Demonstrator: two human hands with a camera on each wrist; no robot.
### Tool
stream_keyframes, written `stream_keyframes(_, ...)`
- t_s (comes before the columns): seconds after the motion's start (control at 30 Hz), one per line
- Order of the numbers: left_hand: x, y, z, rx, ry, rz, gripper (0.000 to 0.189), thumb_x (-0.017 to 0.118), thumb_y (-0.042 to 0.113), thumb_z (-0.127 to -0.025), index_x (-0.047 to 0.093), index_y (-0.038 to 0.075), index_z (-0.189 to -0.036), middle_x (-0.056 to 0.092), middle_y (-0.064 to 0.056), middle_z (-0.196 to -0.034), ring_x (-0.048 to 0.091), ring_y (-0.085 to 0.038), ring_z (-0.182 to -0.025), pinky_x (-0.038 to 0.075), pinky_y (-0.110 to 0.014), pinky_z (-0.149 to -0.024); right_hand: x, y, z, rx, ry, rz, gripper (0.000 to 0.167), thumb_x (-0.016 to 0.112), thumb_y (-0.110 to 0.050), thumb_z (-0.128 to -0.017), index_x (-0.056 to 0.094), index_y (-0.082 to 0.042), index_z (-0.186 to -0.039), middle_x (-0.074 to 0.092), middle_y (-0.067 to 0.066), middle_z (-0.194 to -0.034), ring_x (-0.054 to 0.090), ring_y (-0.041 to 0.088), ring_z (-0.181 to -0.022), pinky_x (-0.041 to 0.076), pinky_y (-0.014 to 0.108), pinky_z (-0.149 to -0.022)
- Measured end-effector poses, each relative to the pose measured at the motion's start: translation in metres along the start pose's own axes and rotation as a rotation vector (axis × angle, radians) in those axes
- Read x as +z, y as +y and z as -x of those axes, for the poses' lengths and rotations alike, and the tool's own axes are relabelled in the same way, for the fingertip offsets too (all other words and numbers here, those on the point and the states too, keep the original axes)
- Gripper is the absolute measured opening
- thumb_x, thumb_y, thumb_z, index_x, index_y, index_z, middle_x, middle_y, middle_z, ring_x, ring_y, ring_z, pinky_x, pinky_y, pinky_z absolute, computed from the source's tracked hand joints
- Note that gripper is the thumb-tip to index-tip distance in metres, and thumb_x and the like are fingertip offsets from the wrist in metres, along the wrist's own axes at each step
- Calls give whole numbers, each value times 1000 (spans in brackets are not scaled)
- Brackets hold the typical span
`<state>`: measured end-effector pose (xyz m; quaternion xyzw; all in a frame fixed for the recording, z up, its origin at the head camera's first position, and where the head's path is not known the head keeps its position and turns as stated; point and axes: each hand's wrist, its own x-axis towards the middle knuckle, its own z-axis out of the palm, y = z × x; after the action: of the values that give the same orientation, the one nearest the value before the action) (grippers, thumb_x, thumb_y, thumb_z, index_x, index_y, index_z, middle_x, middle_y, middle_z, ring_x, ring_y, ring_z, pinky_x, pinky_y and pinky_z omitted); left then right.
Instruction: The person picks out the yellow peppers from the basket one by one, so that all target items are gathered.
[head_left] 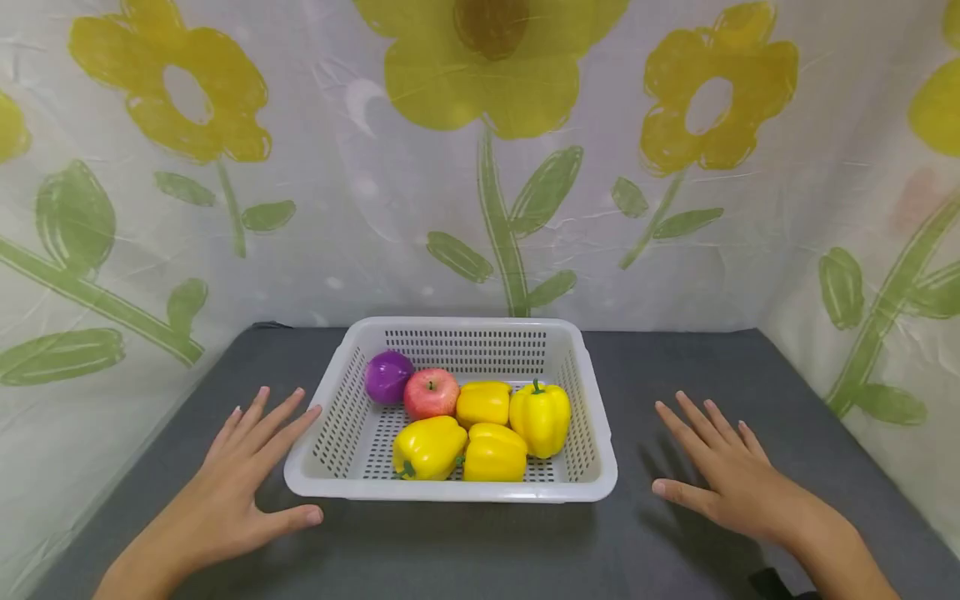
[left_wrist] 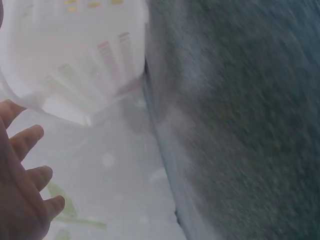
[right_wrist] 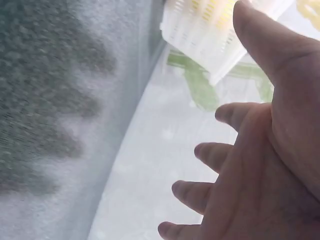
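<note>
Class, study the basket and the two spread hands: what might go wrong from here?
The left hand is nearer the basket than the right hand, so a one-sided grab might tip it. The purple vegetable and apple have bare basket floor in front, so they could roll. The stem-up yellow pepper might topple if jolted.

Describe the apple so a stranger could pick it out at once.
On the dark grey table sits a white basket. Inside it, left of the middle, the apple lies between a round purple thing and a yellow pepper. It alone is pinkish red, with a short stem showing.
</note>
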<state>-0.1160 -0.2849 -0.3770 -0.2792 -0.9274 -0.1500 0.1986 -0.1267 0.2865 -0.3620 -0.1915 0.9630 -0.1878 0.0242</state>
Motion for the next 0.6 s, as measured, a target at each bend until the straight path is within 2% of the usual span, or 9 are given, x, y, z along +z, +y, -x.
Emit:
stream_keyframes(0.23, -2, 11, -6, 31, -20, -18, 91, 80, 58, -75, 45, 22, -151, 33, -7, -160, 7, -40, -150, -4, -51, -117, -14, -4, -7, -4, -45, -30, 89, 65, -53, -93, 17, -21, -161, 5, 18, -165, -1, 52, -146, -6, 73, -106)
stream_keyframes(0.37, -1, 17, -10, 51, -23, -19, 78, 79, 56, -78, 54, 24, -144, 41, -6, -155, 10, -38, -150, -4, -50, -118, -23, -9, -10, -14, -43, -50, 90, 64, -55, -93, 16, -22, -161, 2, 17, -166, -4, 50, -147, -7, 72, -106)
stream_keyframes(0.6, 5, 27, -18, 108, -29, 11, 50, 76, 52, -84, 71, 22, -124, 62, 0, -135, 27, -34, -146, 0, -37, -119, -30, -19, -18, -82, 32, -24, 103, 69, -57, -89, 4, -25, -162, -7, 12, -166, -12, 45, -148, -10, 67, -109)
